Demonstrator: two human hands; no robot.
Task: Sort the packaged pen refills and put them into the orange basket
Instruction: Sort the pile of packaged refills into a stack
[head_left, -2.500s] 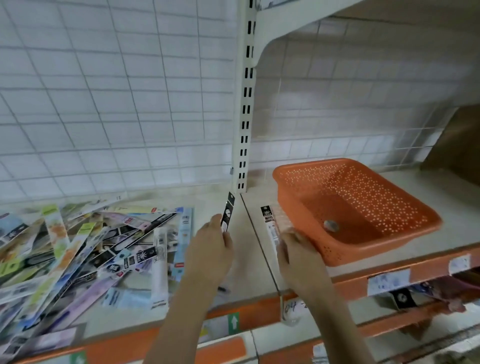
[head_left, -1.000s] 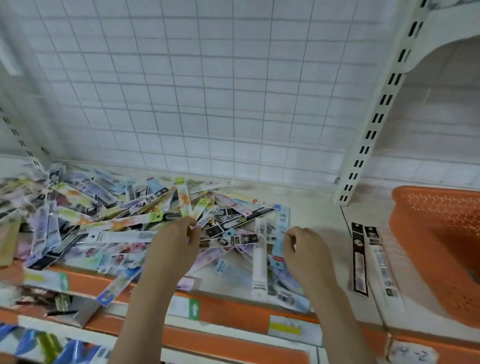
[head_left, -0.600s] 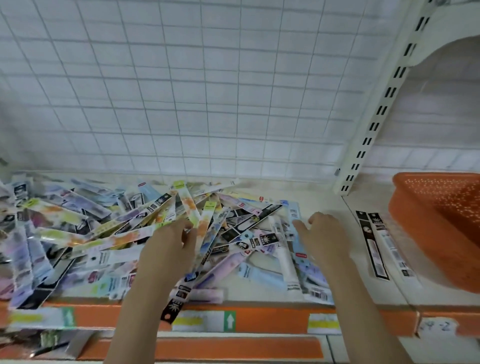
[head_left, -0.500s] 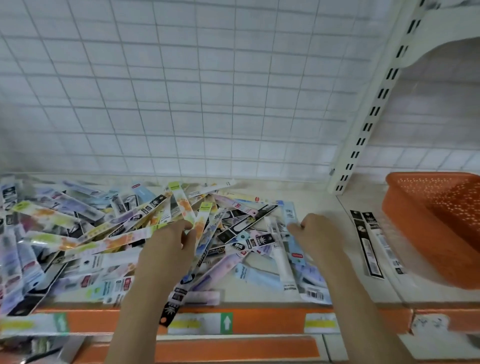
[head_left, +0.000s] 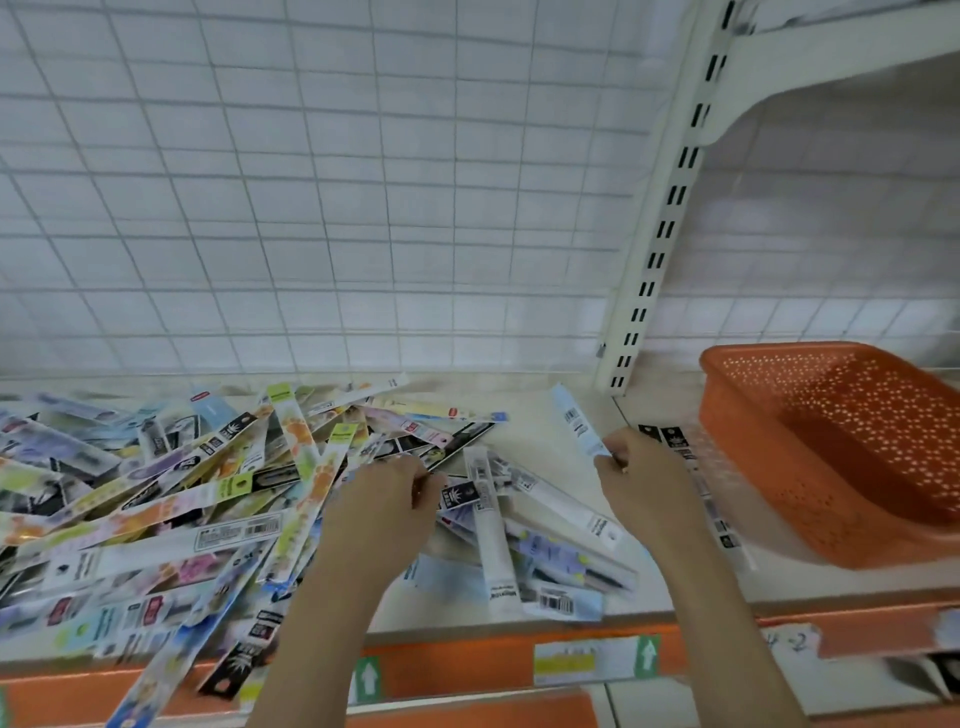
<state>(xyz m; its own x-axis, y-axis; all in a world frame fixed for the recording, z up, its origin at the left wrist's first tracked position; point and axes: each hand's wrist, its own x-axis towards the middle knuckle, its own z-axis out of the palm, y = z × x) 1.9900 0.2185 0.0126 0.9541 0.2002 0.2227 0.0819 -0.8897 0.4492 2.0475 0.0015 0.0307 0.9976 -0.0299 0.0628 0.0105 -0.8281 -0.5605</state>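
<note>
Right hand (head_left: 641, 486) pinches pale-blue flat refill packet (head_left: 579, 428), long axis up-left; perforated orange plastic basket (head_left: 810, 467) just right, nearer it. Left hand (head_left: 387, 501) on loose pile of packaged refills (head_left: 171, 499), grip probably pinching one.

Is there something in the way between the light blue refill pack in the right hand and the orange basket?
Nothing visible. The right hand pinches the light blue pack above the shelf; only two flat black-topped packs lie before the orange basket.
</note>
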